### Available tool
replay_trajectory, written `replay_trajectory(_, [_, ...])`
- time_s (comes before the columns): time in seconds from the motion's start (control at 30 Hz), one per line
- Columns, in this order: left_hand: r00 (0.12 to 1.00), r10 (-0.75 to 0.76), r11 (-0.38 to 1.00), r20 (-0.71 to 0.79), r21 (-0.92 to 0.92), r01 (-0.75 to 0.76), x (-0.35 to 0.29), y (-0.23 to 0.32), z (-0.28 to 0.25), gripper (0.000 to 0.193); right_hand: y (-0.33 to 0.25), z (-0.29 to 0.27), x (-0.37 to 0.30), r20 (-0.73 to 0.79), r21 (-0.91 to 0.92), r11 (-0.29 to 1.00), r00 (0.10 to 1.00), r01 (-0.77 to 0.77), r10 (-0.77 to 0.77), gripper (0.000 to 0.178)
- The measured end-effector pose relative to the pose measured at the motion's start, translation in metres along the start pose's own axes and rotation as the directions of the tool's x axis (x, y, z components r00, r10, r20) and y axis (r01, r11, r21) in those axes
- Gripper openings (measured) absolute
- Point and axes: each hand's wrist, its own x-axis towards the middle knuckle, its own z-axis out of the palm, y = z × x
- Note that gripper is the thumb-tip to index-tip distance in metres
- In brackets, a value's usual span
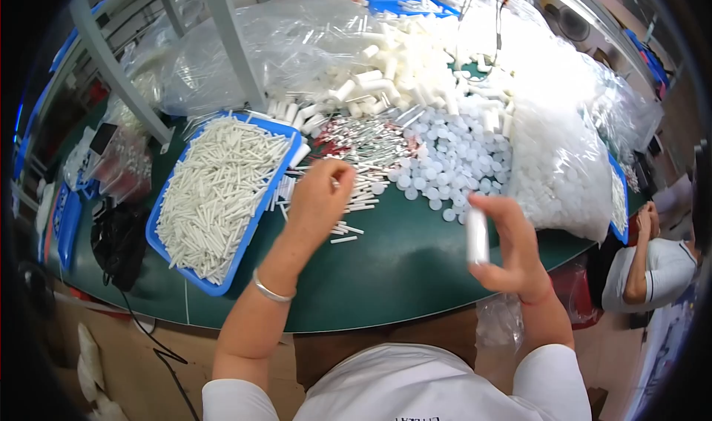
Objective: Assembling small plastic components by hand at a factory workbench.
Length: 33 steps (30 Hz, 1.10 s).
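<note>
In my right hand (515,247) a short white plastic cylinder (477,237) stands upright, pinched between thumb and fingertips above the green table. My left hand (322,199) is closed with its fingers curled together; whatever they hold, if anything, is hidden. It hovers over the near left edge of a heap of thin metal pieces (371,141) with some red parts. Small white sticks (360,199) lie loose beside that hand. Between my hands and farther back spreads a pile of translucent round caps (460,154). More white plastic cylinders (382,84) are heaped behind.
A blue tray (222,287) full of white sticks stands left of my left hand. Grey metal posts (230,39) rise behind it. A clear bag of caps (560,173) bulges at the right, and large plastic bags (252,54) lie at the back. Another person (649,273) sits far right.
</note>
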Motion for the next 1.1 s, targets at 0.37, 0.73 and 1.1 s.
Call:
replay_trajectory(0.37, [0.941, 0.309, 0.809, 0.136, 0.483, -0.335, 0.009, -0.034, 0.007, 0.009, 0.074, 0.006, -0.355, 0.116, 0.512, 0.148, 0.239, -0.846, 0.964, 0.055])
replay_trajectory(0.73, [0.978, 0.178, 0.938, 0.109, 0.282, -0.202, 0.010, -0.034, -0.002, 0.011, 0.137, 0.016, -0.427, -0.115, 0.058, 0.134, 0.127, -0.989, 0.985, 0.071])
replay_trajectory(1.1, [0.957, 0.288, 0.935, -0.015, 0.219, -0.278, 0.006, -0.008, -0.005, 0.021, -0.020, 0.006, -0.047, 0.006, -0.130, 0.971, 0.979, -0.201, 0.204, 0.020])
